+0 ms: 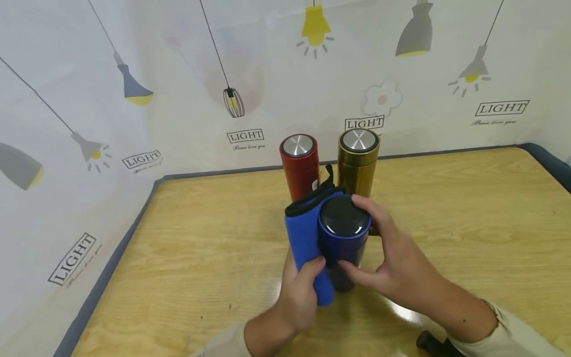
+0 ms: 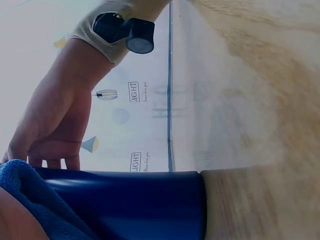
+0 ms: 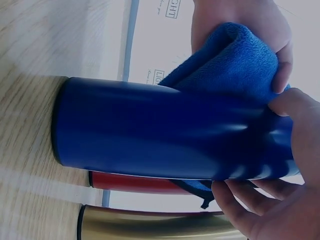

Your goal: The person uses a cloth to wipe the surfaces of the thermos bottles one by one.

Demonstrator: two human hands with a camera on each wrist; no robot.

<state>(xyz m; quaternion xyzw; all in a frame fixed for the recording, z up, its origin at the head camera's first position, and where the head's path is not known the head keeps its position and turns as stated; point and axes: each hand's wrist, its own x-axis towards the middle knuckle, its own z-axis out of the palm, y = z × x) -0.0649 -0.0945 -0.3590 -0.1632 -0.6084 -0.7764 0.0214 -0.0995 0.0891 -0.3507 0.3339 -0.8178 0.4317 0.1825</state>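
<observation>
A blue thermos flask (image 1: 345, 248) with a glossy black lid (image 1: 345, 216) stands upright on the wooden table. My right hand (image 1: 403, 263) grips it near the top, thumb on one side and fingers round the other, as the right wrist view also shows. In my left hand (image 1: 300, 292) is a folded blue towel (image 1: 304, 235) with black edging, pinched under the thumb and pressed to the flask's left side. The towel (image 3: 227, 75) lies against the flask's wall in the right wrist view. Some of the left hand's fingers are hidden behind the towel.
Behind the blue flask stand a red flask (image 1: 300, 168) and a gold flask (image 1: 358, 163), both with silver-topped lids. A cloth backdrop (image 1: 285, 59) printed with lamps rises past the table's back edge. A black object (image 1: 430, 342) shows beside the right forearm.
</observation>
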